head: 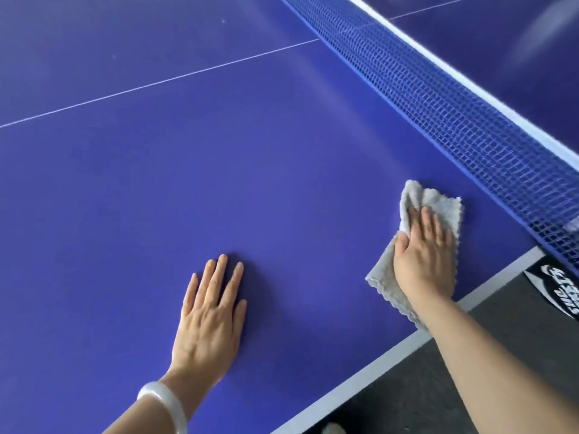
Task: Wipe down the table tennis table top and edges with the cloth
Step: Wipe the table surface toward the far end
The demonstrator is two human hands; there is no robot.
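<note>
A dark grey, faintly speckled floor [501, 355] fills the lower right, beside the white-edged blue surface [219, 183]. At the bottom edge a pale rounded thing [332, 429] lies on it, too cut off to identify. A blue mesh net [438, 101] with a white top band runs diagonally, a black label [560, 289] with white lettering at its near end. Soft pale light streaks the far half.
</note>
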